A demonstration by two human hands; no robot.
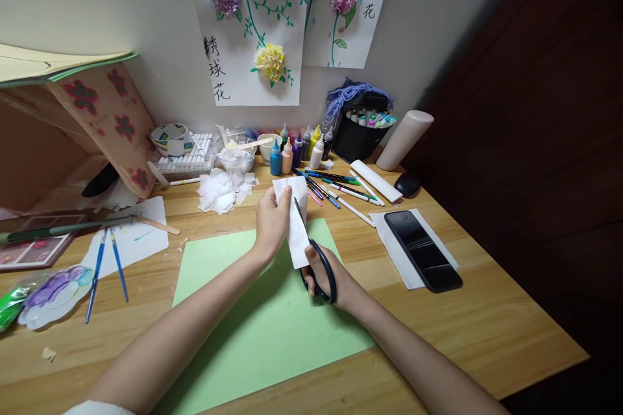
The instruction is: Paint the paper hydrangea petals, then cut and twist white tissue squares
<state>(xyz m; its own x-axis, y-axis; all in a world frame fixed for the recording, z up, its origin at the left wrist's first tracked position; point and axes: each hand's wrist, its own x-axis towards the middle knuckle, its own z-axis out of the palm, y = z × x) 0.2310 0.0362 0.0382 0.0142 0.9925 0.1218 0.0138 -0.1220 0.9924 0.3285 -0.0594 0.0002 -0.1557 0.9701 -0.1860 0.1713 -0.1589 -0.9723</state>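
Both hands grip: left hand (271, 219) white paper (297, 245) above the green sheet (253, 343), right hand (342, 282) scissors (332, 275). From afar, I judge drifting blades (300, 215) could nick my left thumb (285, 198).

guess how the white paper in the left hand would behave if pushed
The white paper looks thin, so probably light and easily bent. Its lower end extends past the left hand, so might fold if pushed. Its matte surface likely isn't slippery.

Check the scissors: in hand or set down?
In hand: the right hand holds the scissors, one blade showing in front of the white paper in the left hand.
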